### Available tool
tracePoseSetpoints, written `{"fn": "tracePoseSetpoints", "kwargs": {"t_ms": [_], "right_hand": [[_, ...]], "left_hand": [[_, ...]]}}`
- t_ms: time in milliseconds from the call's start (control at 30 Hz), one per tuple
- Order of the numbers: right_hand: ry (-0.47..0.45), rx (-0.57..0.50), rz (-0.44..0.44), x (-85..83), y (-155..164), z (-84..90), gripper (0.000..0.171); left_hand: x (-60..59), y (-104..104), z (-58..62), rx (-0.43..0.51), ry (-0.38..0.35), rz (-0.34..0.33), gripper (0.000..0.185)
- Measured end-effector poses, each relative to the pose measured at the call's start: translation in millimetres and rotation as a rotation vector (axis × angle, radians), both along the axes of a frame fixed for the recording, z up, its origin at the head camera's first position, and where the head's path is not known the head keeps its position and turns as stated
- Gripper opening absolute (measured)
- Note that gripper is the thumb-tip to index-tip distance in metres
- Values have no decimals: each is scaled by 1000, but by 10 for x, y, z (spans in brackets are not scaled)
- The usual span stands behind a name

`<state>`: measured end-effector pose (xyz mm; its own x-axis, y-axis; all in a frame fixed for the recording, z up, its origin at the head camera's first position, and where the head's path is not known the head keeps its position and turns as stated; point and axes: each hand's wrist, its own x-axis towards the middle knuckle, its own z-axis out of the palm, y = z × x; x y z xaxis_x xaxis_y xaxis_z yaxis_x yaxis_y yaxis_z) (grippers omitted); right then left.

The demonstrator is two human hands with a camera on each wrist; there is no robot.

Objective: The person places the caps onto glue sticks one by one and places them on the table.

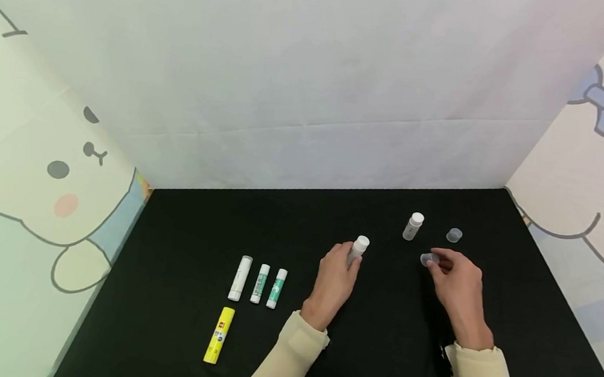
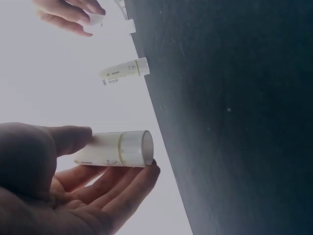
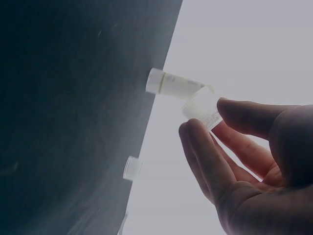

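Left hand (image 1: 332, 279) has thumb and fingers round a white tube (image 1: 358, 248), right hand (image 1: 457, 288) pinches a clear cap (image 1: 428, 259) to its right; I see a second white tube (image 1: 413, 227) upright on the black surface (image 1: 372, 365), another cap (image 1: 454, 235) near it.

Left hand (image 2: 83, 205) holds white cylindrical plastic tube with thin yellowish band (image 2: 107, 149) between thumb and fingers, similar white banded tube (image 2: 120, 72) standing apart on flat black surface (image 2: 234, 117), right hand (image 2: 68, 13) up top pinching small translucent whitish cap (image 2: 93, 22).
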<state>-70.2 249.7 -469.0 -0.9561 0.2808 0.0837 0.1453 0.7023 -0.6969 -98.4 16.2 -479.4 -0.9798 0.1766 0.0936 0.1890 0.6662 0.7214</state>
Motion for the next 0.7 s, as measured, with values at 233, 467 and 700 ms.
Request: {"fn": "tracePoseSetpoints", "kwargs": {"t_ms": [233, 467, 700], "right_hand": [[36, -24, 34, 8, -108, 23, 24], [73, -36, 52, 8, -195, 32, 23], [82, -49, 73, 10, -277, 59, 23]], "left_hand": [[83, -57, 25, 1, 9, 10, 28], [125, -106, 35, -3, -5, 15, 29], [171, -153, 40, -10, 3, 19, 29]]}}
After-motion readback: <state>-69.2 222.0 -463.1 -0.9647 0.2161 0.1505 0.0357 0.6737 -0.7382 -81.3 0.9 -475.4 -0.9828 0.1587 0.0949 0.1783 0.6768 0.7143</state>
